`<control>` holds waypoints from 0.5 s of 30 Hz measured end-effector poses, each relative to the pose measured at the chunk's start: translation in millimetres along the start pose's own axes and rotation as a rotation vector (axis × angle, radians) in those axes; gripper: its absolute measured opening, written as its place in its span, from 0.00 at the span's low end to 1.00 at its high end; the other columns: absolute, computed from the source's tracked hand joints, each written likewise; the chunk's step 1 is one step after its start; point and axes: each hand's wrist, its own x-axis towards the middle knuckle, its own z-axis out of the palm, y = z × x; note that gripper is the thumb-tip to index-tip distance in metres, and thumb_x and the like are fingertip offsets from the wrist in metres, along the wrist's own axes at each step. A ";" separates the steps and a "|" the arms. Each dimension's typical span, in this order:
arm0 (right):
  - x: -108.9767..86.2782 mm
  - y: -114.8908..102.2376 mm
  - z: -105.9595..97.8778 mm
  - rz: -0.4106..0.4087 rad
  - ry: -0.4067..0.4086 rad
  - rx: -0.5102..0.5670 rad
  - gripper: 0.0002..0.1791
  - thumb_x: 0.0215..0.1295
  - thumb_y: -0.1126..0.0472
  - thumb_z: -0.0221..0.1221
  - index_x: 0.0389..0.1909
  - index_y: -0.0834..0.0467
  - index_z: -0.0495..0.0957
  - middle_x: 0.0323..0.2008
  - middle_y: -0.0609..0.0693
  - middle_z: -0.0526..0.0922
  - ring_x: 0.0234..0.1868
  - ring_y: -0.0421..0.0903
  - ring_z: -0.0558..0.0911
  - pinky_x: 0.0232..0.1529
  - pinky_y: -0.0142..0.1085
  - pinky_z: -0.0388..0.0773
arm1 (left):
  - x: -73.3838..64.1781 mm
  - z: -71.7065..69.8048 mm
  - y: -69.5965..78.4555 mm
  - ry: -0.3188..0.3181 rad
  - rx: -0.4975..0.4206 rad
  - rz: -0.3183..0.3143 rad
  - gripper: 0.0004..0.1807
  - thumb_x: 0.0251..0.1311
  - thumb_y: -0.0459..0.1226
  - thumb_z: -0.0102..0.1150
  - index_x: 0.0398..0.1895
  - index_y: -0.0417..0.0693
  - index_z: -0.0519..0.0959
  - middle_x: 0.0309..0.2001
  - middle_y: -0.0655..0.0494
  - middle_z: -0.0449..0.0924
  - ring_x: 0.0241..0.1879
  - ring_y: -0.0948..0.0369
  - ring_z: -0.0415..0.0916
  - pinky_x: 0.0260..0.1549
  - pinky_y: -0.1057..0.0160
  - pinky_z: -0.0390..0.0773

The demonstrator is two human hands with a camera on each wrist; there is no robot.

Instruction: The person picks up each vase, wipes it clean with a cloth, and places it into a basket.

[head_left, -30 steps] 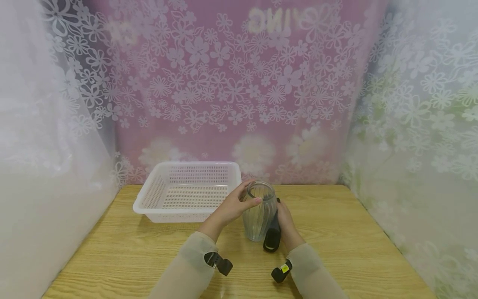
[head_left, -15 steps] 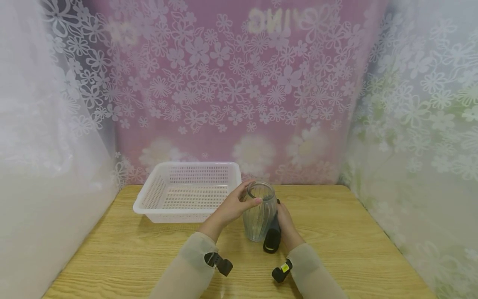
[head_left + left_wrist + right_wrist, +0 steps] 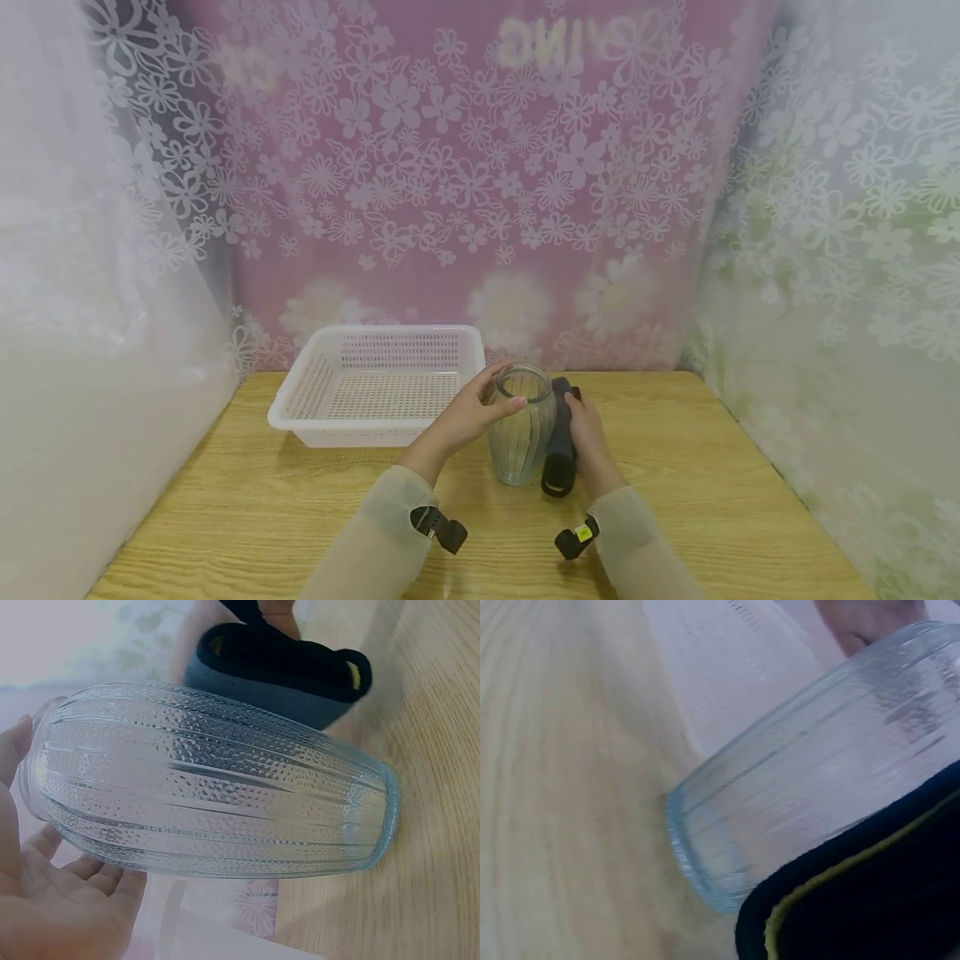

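Observation:
A clear ribbed glass vase stands upright on the wooden table. My left hand grips it round the neck, thumb at the front of the rim; the left wrist view shows the fingers curled behind the vase's pebbled, ribbed body. Just right of the vase, my right hand holds a dark grey fabric roll with a black, hollow-looking end. Yellow edging shows inside that end of the roll in the right wrist view. Some right-hand fingers are hidden behind the roll.
A white perforated plastic basket stands at the back left, close to the left hand. Flowered plastic curtains hang behind the wooden table and along both sides.
My right hand has moved slightly right with the grey fabric roll, which now stands a little apart from the vase. My left hand and the vase have stayed in place.

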 end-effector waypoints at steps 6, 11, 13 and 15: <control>-6.9 -20.0 -6.5 -0.052 0.023 -0.018 0.31 0.81 0.45 0.37 0.78 0.56 0.53 0.66 0.61 0.66 0.57 0.51 0.71 0.49 0.34 0.71 | -0.3 -0.4 1.1 -0.006 0.011 -0.002 0.39 0.64 0.56 0.64 0.75 0.76 0.58 0.79 0.59 0.47 0.78 0.51 0.46 0.70 0.40 0.54; -16.9 -37.2 -7.7 -0.107 0.042 -0.044 0.31 0.81 0.45 0.38 0.78 0.52 0.53 0.67 0.62 0.67 0.59 0.56 0.72 0.54 0.42 0.72 | 0.2 -0.8 1.0 -0.009 0.013 0.000 0.39 0.64 0.56 0.64 0.76 0.75 0.57 0.79 0.59 0.47 0.78 0.52 0.45 0.71 0.41 0.54; -20.6 -42.7 -7.7 -0.131 0.044 -0.045 0.31 0.81 0.45 0.39 0.79 0.51 0.52 0.69 0.63 0.65 0.62 0.58 0.71 0.59 0.48 0.70 | 0.1 -0.8 0.7 -0.010 0.013 0.000 0.39 0.64 0.56 0.64 0.76 0.75 0.57 0.79 0.59 0.47 0.78 0.51 0.45 0.71 0.41 0.54; -24.5 -48.1 -7.5 -0.147 0.040 -0.044 0.33 0.81 0.44 0.39 0.80 0.50 0.48 0.73 0.62 0.60 0.67 0.60 0.68 0.65 0.53 0.66 | 0.0 -0.7 0.4 -0.011 0.013 0.000 0.39 0.64 0.55 0.64 0.76 0.75 0.57 0.79 0.58 0.47 0.78 0.51 0.45 0.71 0.40 0.54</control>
